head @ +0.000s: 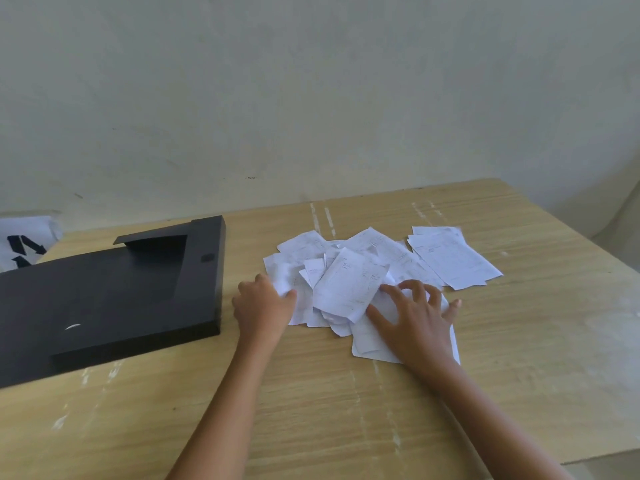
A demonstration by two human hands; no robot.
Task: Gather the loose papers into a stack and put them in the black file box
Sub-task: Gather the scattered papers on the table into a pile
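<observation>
papers (349,282): loose heap right of black file box (104,299).
left hand (263,303): pinches the heap's near-box edge.
right hand (415,317): fingers spread, released, pressing sheets.
advice: sweep both edges inward, fetch outlying sheets.

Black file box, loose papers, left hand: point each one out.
black file box (104,299), head view, on its flat closed lid.
loose papers (346,285), head view, on the top sheet of the pile.
left hand (261,306), head view, on its back.
</observation>
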